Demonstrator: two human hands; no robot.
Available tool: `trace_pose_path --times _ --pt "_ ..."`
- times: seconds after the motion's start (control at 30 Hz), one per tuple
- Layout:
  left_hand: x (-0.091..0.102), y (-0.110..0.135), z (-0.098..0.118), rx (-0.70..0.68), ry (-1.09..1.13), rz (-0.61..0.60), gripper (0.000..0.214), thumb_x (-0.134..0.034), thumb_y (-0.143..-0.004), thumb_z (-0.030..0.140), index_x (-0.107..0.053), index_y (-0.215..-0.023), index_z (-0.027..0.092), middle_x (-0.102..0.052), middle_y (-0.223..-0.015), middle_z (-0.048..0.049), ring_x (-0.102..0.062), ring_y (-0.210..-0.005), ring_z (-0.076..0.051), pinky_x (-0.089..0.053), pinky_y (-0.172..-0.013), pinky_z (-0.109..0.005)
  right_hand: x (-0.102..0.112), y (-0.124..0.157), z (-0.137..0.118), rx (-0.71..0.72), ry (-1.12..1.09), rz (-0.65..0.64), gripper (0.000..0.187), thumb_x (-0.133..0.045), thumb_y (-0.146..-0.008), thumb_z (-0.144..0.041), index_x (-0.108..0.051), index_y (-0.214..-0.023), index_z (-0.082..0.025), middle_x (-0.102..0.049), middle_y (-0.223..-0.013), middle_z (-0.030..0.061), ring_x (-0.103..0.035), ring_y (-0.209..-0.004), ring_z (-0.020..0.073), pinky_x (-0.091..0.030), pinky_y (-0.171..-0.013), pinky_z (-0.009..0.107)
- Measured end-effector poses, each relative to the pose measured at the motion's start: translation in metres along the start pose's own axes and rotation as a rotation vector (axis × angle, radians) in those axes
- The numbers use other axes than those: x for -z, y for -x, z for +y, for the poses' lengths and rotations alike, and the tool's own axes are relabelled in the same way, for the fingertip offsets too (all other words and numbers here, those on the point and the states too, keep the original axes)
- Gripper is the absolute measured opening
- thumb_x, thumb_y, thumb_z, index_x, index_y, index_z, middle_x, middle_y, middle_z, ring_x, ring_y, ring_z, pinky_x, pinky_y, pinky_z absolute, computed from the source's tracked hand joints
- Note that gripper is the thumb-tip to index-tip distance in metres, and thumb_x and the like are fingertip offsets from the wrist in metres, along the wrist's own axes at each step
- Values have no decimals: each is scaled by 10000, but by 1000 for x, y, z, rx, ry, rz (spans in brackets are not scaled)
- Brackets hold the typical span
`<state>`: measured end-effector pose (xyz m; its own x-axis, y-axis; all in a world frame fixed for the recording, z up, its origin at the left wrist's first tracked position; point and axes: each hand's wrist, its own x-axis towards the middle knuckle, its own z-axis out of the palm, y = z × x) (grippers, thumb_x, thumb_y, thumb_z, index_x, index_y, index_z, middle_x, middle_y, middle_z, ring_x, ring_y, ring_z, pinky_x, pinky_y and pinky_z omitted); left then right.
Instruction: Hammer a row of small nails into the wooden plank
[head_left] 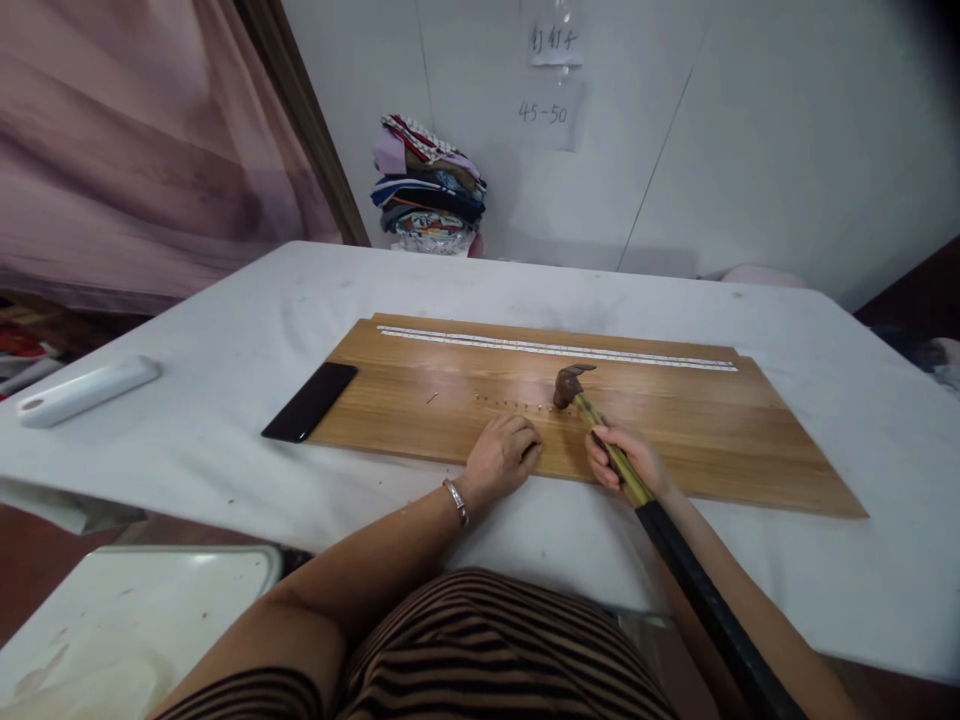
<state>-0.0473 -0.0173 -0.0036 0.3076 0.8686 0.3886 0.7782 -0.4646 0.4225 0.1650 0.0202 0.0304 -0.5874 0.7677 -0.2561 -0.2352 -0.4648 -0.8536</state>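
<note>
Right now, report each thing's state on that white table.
Rusty metal claw hammer: gripped
Right hand: closed around hammer
Left hand: curled, over board
Brown wooden board: lying flat
Small metal nails: lined up
Single thin nail: apart from row
Shiny black rectangular slab: flat
White marked strips: laid straight
White oblong object: lying

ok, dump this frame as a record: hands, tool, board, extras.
left hand: fingers curled, on wooden board
right hand: gripping claw hammer partway along shaft
hammer head: at right end of nail row; contact unclear
loose nail: lying left of row
board far edge: two ruler strips
board left edge: black smartphone
</note>
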Motion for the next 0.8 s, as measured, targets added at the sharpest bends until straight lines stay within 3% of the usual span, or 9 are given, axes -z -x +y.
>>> trace_pose_path --times 0.3,0.5,0.67,0.8 --pt "2 0 0 34 45 -3 130 -549 -880 213 -656 -820 172 -655 -869 -57 -587 -847 -178 -460 -799 -325 -1 3 -3 34 -10 -27 287 -592 -797 -376 -465 -1006 -226 -482 -524 -99 -358 -293 61 -249 -284 170" --pt "20 -1 4 120 225 60 133 -524 -870 180 -632 -794 183 -663 -827 -24 -608 -808 -140 -480 -768 -267 -1 1 -1 2 -5 -1 286 -623 -762 -390 -433 -900 -226 -491 -512 -99 -365 -285 64 -252 -274 175" --pt "53 -7 -27 310 102 187 120 -548 -847 213 -661 -854 176 -698 -877 -39 -634 -841 -155 -487 -786 -269 0 2 -2 -3 8 -12 275 -616 -775 -387 -421 -888 -229 -492 -525 -95 -377 -291 64 -252 -288 178" --pt "86 -6 -61 560 -177 167 184 -539 -857 279 -688 -914 187 -708 -981 -63 -635 -929 -198 -485 -848 -303 -1 5 -4 10 9 -19 265 -604 -795 -382 -452 -949 -229 -486 -529 -86 -362 -298 64 -248 -294 184"
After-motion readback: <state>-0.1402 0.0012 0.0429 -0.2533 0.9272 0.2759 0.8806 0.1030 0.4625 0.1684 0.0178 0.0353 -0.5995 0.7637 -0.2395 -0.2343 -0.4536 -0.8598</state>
